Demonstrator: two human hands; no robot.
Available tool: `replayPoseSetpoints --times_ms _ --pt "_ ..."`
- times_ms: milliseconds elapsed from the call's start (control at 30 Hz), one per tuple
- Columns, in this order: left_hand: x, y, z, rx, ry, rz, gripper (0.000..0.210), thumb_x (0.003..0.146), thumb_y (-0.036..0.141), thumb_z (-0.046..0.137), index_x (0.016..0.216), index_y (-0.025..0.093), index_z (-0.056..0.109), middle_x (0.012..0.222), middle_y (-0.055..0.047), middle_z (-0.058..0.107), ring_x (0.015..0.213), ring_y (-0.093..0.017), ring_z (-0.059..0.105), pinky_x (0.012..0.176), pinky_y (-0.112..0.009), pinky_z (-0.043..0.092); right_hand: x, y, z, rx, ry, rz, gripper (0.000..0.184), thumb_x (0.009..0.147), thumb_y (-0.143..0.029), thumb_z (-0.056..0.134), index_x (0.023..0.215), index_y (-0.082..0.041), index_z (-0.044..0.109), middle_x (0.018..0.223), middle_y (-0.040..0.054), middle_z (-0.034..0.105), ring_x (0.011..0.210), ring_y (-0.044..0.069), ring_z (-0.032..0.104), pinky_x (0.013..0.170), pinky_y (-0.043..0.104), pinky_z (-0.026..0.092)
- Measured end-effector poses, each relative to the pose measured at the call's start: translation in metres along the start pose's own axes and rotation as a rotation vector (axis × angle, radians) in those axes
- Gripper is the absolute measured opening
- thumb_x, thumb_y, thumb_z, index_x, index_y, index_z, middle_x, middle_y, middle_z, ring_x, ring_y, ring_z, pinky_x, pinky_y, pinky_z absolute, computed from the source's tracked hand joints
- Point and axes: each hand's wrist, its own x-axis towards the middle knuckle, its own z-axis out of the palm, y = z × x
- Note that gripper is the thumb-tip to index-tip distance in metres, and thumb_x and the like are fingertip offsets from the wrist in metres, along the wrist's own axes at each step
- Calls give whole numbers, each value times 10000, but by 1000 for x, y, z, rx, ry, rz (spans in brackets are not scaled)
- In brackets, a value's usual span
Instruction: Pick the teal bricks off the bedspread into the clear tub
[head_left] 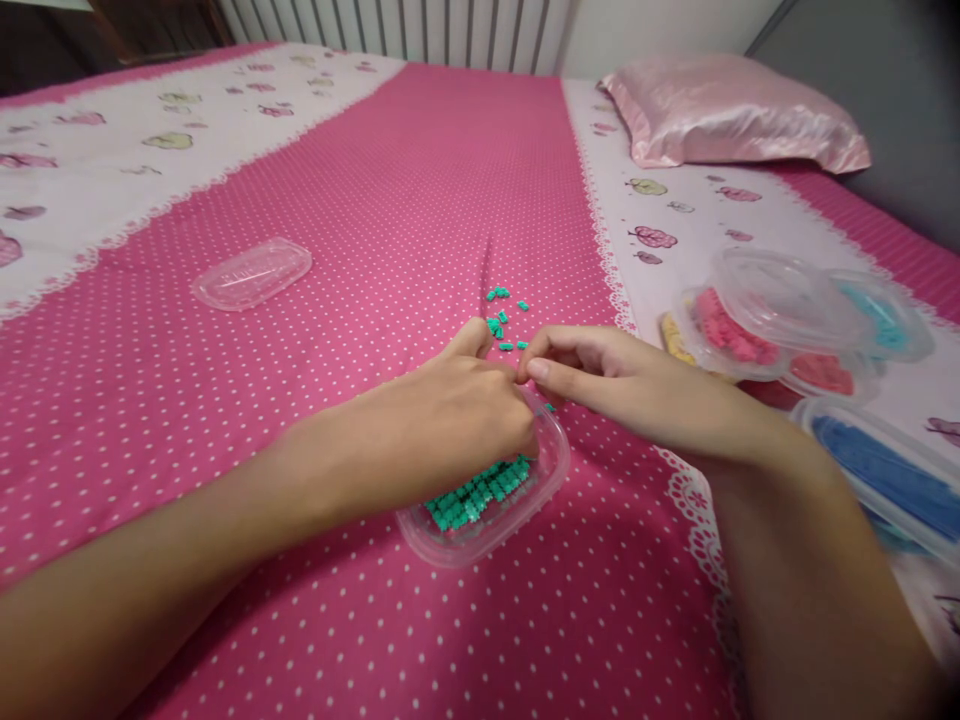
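Note:
A clear plastic container point(556, 470) stands on the bed in front of me, with small green plastic pieces point(480, 495) laid close together inside. Over its far part is my left hand point(487, 410), fingers curled down and mostly hidden behind the knuckles. My right hand point(585, 370) comes in from the right, its thumb and index finger closed together beside the left hand's fingers. Whatever either hand holds is too small or hidden to make out. Just beyond the hands, several loose green pieces point(502, 318) are scattered on the pink dotted sheet point(360, 330).
To the left lies a clear lid point(253, 274). At the right are stacked clear tubs with pink pieces point(731, 328), red pieces point(823, 373) and turquoise pieces point(877, 315). A tub of blue pieces point(892, 475) sits nearer. A pink pillow point(739, 110) rests at the back right.

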Motion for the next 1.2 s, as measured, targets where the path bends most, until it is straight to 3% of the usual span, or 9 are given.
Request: replayPoseSetpoints --times_ms 167,600,1000,1200 --pt "0 -1 1 -44 55 15 351 954 88 505 636 203 600 641 41 561 644 -136 438 827 -398 275 0 2 0 26 -10 -12 221 976 -420 557 914 -216 615 896 1 590 861 164 524 759 290 408" --pt "-1 4 -1 70 47 35 334 955 91 514 648 192 600 669 16 582 704 -154 475 786 -381 289 -1 -1 0 -14 1 -2 211 965 -404 560 888 -213 602 848 -10 553 799 151 480 703 283 378" --pt "1 5 -1 97 -34 41 240 920 117 603 696 198 623 724 17 625 764 -161 524 826 -400 296 -1 -4 2 2 -13 16 166 953 -355 579 878 -209 599 852 -9 571 821 152 494 725 283 387" --pt "0 2 -2 77 52 54 310 947 85 511 664 193 573 713 18 592 689 -146 447 773 -391 283 0 -5 2 10 -11 5 150 949 -342 587 885 -207 606 857 -11 569 817 148 499 720 281 392"
